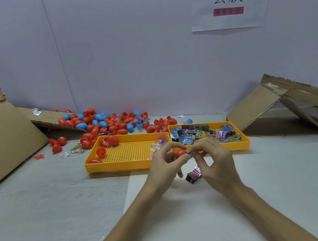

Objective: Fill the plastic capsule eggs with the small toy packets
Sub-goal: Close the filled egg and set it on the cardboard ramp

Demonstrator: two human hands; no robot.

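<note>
Pinching the red capsule egg [181, 153] between thumb and curled fingers, my left hand [166, 164] holds it just above the white sheet [190, 209], at the middle of the frame. My right hand [214, 161] meets it, thumb and forefinger pinching a small bluish toy packet [190, 154] at the egg's opening. I judge the packet is only partly in. If I push it crooked, it may crumple on the rim, or the smooth shell may squirt out of my grip. A second packet [193, 174], black and pink, sits under my right palm. I cannot tell whether my lower fingers hold it or it lies on the sheet, so it may drop or get swept aside. Beyond, the right yellow tray [234, 146] holds the packet stock, and the left yellow tray [109, 167] holds a few red shells and clear bags. Farther off, left of centre, loose red and blue eggs [108, 124] lie heaped by the wall. A dropped shell could roll in among them and be lost.
</note>
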